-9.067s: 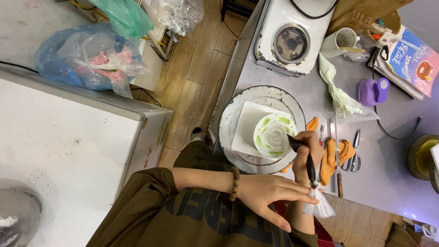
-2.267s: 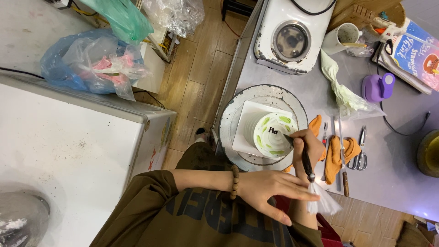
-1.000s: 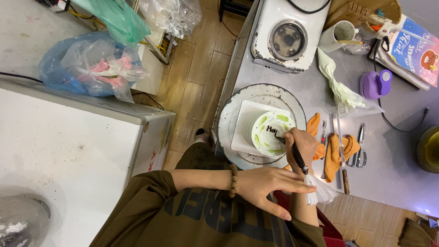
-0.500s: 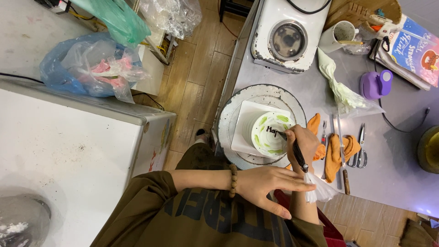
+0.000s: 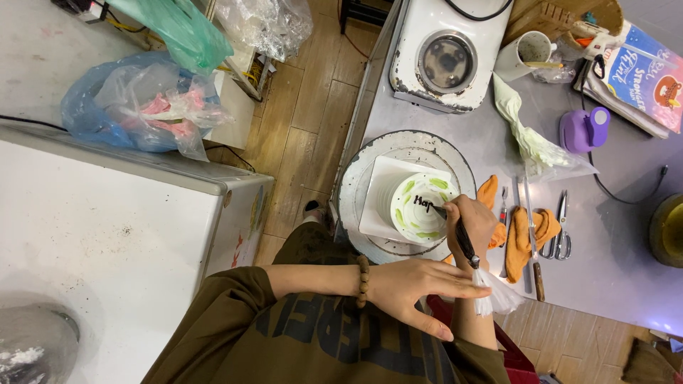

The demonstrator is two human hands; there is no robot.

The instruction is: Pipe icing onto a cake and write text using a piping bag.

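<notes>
A small round white cake with green leaf marks sits on a square white board atop a round turntable. My right hand grips a thin piping bag of dark icing, its tip touching the cake top beside dark piped lettering. My left hand lies flat with fingers extended, under the right forearm and the bag's tail. A beaded bracelet circles my left wrist.
An orange cloth, a knife, scissors, a green piping bag, a purple gadget, a white mug and a white appliance lie on the steel counter. Plastic bags rest on a white chest at left.
The piping tip has moved rightward across the cake top, and more dark lettering has appeared. My left hand has stayed under the right arm.
</notes>
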